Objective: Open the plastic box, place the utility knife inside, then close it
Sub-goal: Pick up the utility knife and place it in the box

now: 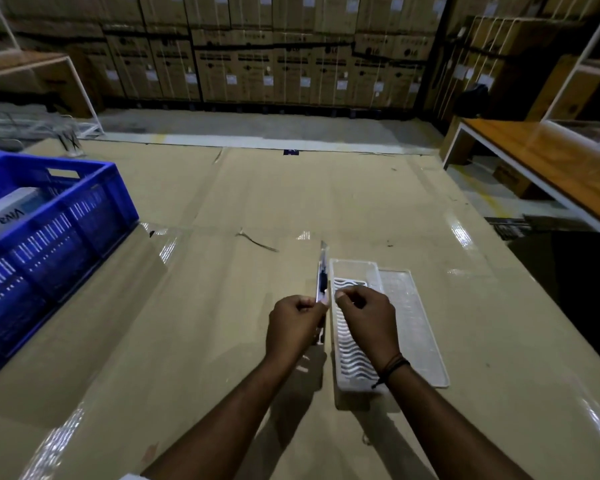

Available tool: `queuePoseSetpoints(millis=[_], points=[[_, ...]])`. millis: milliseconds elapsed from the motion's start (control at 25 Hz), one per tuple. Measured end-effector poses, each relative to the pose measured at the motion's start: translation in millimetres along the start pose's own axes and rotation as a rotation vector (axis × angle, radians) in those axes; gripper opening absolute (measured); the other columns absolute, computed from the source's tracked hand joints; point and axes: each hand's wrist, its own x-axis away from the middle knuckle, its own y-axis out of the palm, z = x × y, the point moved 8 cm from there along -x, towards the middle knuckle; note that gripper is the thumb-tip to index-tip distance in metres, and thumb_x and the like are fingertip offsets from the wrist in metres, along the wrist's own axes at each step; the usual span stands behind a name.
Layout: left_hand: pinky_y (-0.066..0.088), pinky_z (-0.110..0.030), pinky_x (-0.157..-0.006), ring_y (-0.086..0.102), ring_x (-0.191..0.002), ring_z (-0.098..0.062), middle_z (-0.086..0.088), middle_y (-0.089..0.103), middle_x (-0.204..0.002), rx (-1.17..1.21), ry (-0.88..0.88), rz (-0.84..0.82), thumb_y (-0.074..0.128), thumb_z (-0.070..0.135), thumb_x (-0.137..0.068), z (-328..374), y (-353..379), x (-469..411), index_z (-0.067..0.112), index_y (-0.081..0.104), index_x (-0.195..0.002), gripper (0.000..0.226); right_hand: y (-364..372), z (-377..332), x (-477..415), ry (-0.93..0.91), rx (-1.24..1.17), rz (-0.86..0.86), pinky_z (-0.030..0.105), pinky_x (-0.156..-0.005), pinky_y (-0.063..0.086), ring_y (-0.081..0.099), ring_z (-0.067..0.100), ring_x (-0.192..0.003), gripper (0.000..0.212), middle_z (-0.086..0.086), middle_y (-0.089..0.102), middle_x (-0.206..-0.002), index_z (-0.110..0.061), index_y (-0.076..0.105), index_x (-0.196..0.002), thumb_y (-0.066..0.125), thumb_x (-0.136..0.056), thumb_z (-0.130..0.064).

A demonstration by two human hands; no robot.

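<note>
A clear plastic box (355,271) lies open on the cardboard-covered table, with a wavy white insert inside. Its clear lid (413,327) rests flat just to the right of it. My left hand (291,323) grips a utility knife (323,275) by its lower body, just left of the box. The knife points away from me and its blade tip sticks out at the far end. My right hand (368,317) hovers over the near half of the box. Its fingers are curled near the knife, and whether they touch it is unclear.
A blue plastic crate (94,206) with a white carton inside stands at the left. A wooden bench with a white frame (548,161) is at the right. Stacked cardboard cartons (274,57) line the back wall. The table drops off at its right edge.
</note>
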Motion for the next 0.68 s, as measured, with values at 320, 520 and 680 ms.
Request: queuePoseSetpoints(millis=[320, 520, 680], points=[[0.065, -0.051, -0.066, 0.076, -0.072, -0.019, -0.003, 0.076, -0.084, 0.127, 0.176, -0.051, 0.074, 0.045, -0.086, 69, 11, 7, 0.02, 0.075, -0.086, 0.025, -16, -34, -31, 0.221, -0.53, -0.119, 0.03, -0.059, 0.043, 0.067, 0.019, -0.072, 0.033, 0.013, 0.077, -0.085, -0.009, 0.079, -0.089, 0.067, -0.093, -0.039], [0.064, -0.053, -0.065, 0.076, -0.071, -0.017, 0.0, 0.074, -0.088, 0.097, 0.258, -0.062, 0.073, 0.042, -0.09, 101, 13, 12, 0.023, 0.072, -0.091, 0.018, -39, -70, -49, 0.066, -0.544, -0.113, 0.033, -0.06, 0.043, 0.061, 0.02, -0.07, 0.024, 0.004, 0.071, -0.072, -0.009, 0.078, -0.082, 0.07, -0.092, -0.029], [0.065, -0.043, -0.068, 0.074, -0.068, -0.011, 0.005, 0.071, -0.102, 0.035, 0.386, -0.152, 0.076, 0.042, -0.088, 125, 12, 28, 0.032, 0.055, -0.124, 0.043, -53, -89, -59, -0.038, -0.531, -0.08, 0.034, -0.058, 0.044, 0.06, 0.019, -0.069, 0.019, 0.006, 0.071, -0.073, -0.011, 0.079, -0.083, 0.071, -0.092, -0.027]])
